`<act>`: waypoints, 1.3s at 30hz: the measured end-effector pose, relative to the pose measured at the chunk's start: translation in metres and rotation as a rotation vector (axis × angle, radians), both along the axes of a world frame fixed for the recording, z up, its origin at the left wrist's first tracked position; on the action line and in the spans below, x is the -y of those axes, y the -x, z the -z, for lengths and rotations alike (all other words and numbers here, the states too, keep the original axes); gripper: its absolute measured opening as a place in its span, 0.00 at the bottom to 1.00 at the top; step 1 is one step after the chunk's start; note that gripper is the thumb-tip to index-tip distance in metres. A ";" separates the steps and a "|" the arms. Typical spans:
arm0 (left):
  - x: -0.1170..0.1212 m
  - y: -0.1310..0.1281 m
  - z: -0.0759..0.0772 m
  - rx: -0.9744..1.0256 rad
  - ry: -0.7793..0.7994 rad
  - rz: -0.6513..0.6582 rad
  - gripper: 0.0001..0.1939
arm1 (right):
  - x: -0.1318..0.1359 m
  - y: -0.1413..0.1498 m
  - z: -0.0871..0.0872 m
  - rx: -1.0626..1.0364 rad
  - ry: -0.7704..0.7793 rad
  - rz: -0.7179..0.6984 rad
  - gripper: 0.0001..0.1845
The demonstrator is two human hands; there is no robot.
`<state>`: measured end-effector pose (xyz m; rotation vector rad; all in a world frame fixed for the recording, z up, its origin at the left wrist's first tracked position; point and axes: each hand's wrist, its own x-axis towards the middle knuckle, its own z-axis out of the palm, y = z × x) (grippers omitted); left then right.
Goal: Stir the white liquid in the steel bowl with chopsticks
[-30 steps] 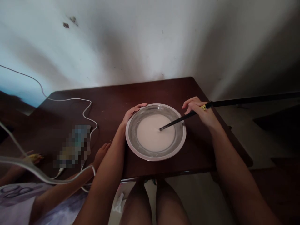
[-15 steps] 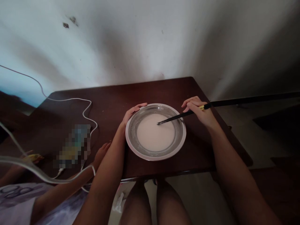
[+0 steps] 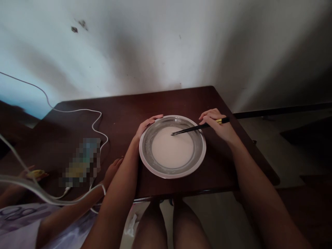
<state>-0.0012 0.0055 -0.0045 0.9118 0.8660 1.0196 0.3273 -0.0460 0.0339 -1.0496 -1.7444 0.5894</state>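
A wide metal basin [image 3: 145, 157] with a pale rim stands on the dark brown table, holding a smooth whitish liquid [image 3: 172, 148]. My left hand [image 3: 145, 126] is curled around the basin's far left side, fingers along the rim. On the right, my right hand [image 3: 215, 121] is closed around a pair of black chopsticks [image 3: 190, 129] with gold bands near their upper ends. The chopsticks slant down over the right rim, their tips together at the liquid's surface, toward its far side. My right palm is turned away from view.
The table [image 3: 124, 103] stands against a pale wall. Left of the basin lies a blurred-out phone-like device [image 3: 81, 162], with a white cable [image 3: 100, 119] winding past it. Another person's arm [image 3: 75, 207] rests beside mine; that person's other hand is near a yellow object [image 3: 36, 173].
My right hand has shifted slightly left, and the chopstick tips have moved a little left and away from me across the liquid. My left hand stays on the basin.
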 end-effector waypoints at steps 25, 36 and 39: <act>0.001 0.000 -0.001 -0.034 -0.010 0.002 0.16 | 0.008 0.003 -0.008 0.015 0.127 -0.220 0.17; 0.001 0.000 -0.001 -0.021 -0.015 0.010 0.17 | 0.003 -0.003 -0.007 -0.033 0.016 0.004 0.22; 0.001 0.000 -0.001 -0.016 -0.010 0.003 0.17 | 0.006 -0.003 -0.011 -0.062 0.093 -0.120 0.24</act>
